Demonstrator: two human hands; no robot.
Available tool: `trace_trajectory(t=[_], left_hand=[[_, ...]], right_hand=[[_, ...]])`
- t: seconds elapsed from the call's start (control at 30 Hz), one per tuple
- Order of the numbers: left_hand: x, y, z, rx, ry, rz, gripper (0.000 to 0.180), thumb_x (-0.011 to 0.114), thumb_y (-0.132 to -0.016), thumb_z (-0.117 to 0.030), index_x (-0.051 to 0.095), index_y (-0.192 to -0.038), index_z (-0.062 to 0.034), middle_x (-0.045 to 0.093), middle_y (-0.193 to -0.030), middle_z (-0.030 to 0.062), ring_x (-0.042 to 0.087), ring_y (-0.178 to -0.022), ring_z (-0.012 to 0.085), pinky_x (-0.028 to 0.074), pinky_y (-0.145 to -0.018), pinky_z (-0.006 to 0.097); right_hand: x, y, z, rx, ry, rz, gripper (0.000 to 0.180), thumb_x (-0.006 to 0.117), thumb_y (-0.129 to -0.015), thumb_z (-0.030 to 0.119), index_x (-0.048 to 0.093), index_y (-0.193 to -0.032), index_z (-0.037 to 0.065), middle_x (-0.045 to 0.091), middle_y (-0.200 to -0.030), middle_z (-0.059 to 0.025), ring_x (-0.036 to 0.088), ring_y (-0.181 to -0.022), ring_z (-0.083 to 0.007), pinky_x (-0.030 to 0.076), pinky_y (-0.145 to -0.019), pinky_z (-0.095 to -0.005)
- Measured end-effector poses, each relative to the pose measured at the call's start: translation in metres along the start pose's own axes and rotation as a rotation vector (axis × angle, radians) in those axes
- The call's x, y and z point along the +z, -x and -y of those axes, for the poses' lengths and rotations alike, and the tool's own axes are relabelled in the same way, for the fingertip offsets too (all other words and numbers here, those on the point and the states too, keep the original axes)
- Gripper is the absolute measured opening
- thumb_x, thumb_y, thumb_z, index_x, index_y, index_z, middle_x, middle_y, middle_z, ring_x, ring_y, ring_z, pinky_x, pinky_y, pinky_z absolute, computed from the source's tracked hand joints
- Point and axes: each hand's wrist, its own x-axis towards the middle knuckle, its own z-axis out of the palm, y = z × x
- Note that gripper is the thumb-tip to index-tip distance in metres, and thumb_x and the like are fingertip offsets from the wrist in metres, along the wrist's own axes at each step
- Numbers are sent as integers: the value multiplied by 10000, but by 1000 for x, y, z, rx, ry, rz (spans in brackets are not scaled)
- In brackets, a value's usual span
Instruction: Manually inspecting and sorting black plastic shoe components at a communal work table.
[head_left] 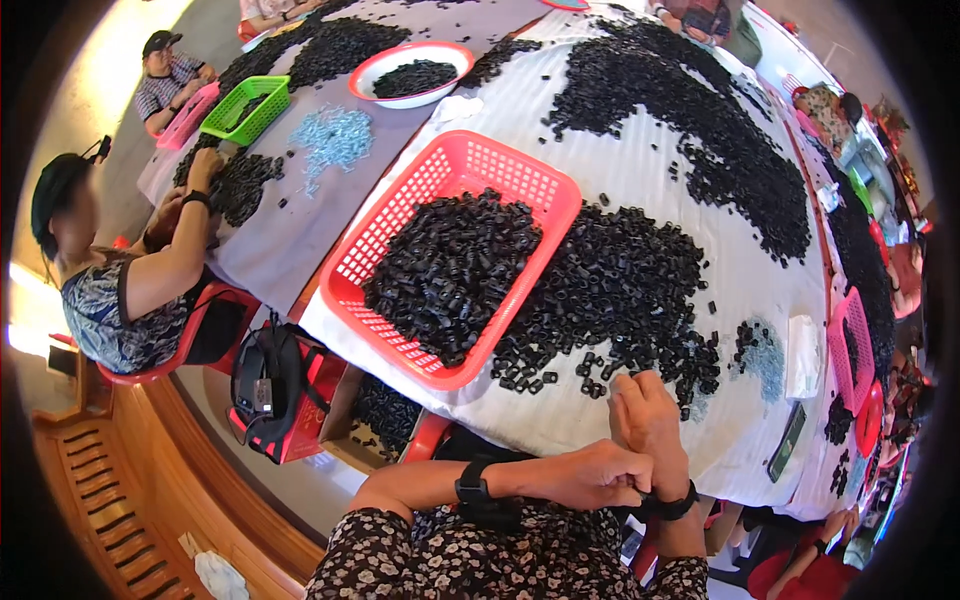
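My left hand (602, 472) is closed with its fingers curled, crossing in front of my right wrist; whatever it may hold is too small or hidden to make out. Just beyond it, my right hand (645, 412) is also closed, at the near edge of a heap of small black plastic pieces (630, 285). Its fingertips are turned away, so anything between them is hidden. Left of the heap stands a red perforated plastic basket (558, 190), tilted in view and largely filled with similar black pieces (455, 270).
A white cloth (480, 410) covers the table. To the right lie clear bluish small parts (768, 365), a white packet (802, 357), a phone (786, 442) and a pink basket (851, 350). A person (130, 270) works at the left, near a green basket (245, 108). Beyond stands a red-rimmed basin (360, 82).
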Motion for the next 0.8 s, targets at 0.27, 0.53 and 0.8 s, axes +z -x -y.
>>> trace_trajectory(t=[0.27, 0.53, 0.8], left_hand=[[1, 7, -8, 25, -78, 100, 110, 620, -815, -37, 544, -888, -7, 565, -634, 77, 545, -553, 144, 397, -497, 297], [-2, 6, -10, 159, -107, -14, 138, 643, -805, -49, 562, -907, -3, 574, -659, 73, 558, -576, 159, 411, -517, 299], [0, 6, -17, 130, -87, 1, 112, 604, -766, 4, 505, -819, 1, 575, -646, 83, 562, -553, 173, 413, -504, 298]], right_hand=[[17, -48, 49, -441, -64, 317, 390, 560, -735, 53, 551, -1124, 72, 495, -733, -91, 544, -640, -243, 439, -533, -343], [23, -44, 41, -453, 60, 270, 375, 577, -718, 75, 572, -1093, 74, 507, -712, -78, 552, -592, -231, 447, -513, -343], [39, -48, 56, -538, -20, 176, 286, 590, -694, 75, 597, -980, 64, 471, -691, -68, 526, -566, -218, 429, -475, -341]])
